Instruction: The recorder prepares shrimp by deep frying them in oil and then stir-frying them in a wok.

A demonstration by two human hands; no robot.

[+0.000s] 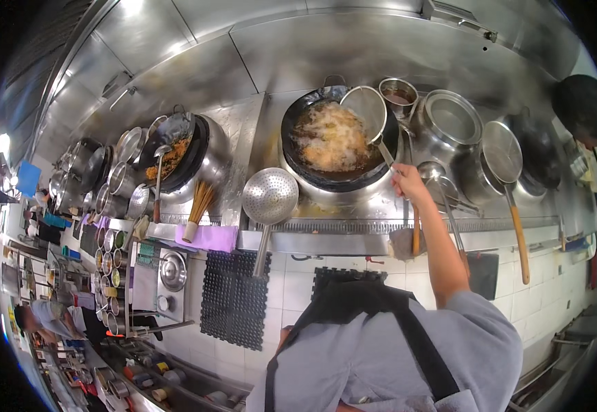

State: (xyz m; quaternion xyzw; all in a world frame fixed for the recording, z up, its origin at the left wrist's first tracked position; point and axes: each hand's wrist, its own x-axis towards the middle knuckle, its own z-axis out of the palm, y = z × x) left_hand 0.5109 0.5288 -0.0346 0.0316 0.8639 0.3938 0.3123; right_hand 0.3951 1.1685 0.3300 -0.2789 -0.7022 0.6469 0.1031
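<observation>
My right hand (411, 183) grips the handle of a round wire-mesh strainer (364, 110). The strainer's mesh is over the right side of a black wok (290, 129), where it overlaps the rim. Pale golden food (332, 139) bubbles under foam in brown oil inside the wok. What the food is, I cannot tell. A perforated metal skimmer (270, 195) rests on the stove's front edge to the left of the wok, its handle jutting towards me. My left hand is out of view; only a sliver of skin shows beside the black apron (360, 298).
Right of the wok stand a metal pot of dark liquid (399, 95), a lidded steel pot (453, 116) and another mesh strainer (503, 152) with a wooden handle. At left, a second wok (185, 129) holds orange-brown food and a ladle (159, 170). A bamboo brush (200, 206) lies on a purple cloth (221, 234).
</observation>
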